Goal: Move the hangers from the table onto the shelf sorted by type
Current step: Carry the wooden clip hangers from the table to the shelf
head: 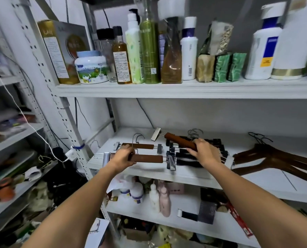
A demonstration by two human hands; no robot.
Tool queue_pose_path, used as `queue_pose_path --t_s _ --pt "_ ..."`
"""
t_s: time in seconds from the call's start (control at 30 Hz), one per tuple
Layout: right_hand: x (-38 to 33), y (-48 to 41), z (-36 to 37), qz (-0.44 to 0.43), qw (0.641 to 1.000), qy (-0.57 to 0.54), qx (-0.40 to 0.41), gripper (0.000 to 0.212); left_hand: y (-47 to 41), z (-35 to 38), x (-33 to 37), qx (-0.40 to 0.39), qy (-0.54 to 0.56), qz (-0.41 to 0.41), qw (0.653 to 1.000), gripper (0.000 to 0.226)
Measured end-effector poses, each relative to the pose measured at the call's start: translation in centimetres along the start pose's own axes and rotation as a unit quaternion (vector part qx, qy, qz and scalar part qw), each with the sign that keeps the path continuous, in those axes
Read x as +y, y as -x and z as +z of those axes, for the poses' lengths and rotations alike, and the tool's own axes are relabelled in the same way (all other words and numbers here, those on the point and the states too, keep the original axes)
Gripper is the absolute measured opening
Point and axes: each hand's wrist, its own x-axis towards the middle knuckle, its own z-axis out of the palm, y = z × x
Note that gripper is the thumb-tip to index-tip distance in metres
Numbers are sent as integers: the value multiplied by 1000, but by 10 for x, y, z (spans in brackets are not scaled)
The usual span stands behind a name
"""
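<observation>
On the white middle shelf [188, 174] lie hangers of different kinds. My left hand [123, 157] grips the middle of a brown clip hanger [149, 158] at the shelf's front left. Just behind it lies a second brown clip hanger [140, 146] with a metal hook. My right hand [204, 152] holds a third brown clip hanger [180, 140], tilted, above a pile of black clip hangers [186, 154]. Dark wooden coat hangers [274, 160] are stacked at the right of the shelf.
The upper shelf [185, 88] carries bottles, jars and boxes close overhead. The lower shelf [149, 213] holds bottles and small packages. A second cluttered rack [14, 133] stands to the left, with a white cable [23, 115] hanging across the gap.
</observation>
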Motion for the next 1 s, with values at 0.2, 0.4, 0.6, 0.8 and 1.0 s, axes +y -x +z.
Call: queue_pose_path --t_s 0.2,0.4,0.6,0.8,1.0 --pt "-17 -57 28 1 1000 -7 8 34 -44 5 -41 -31 29 -1 999 37" --pt "-29 -93 55 24 1000 0 -14 37 -73 24 -71 -49 40 16 998 32" --pt "-26 -109 84 48 997 2 -54 37 -104 50 -101 -68 38 15 997 34" --pt "-35 -119 111 51 995 4 -88 39 -126 76 -124 -89 64 12 994 35" --pt "-39 -125 128 78 994 -2 -82 39 -148 98 -141 -116 87 15 989 31"
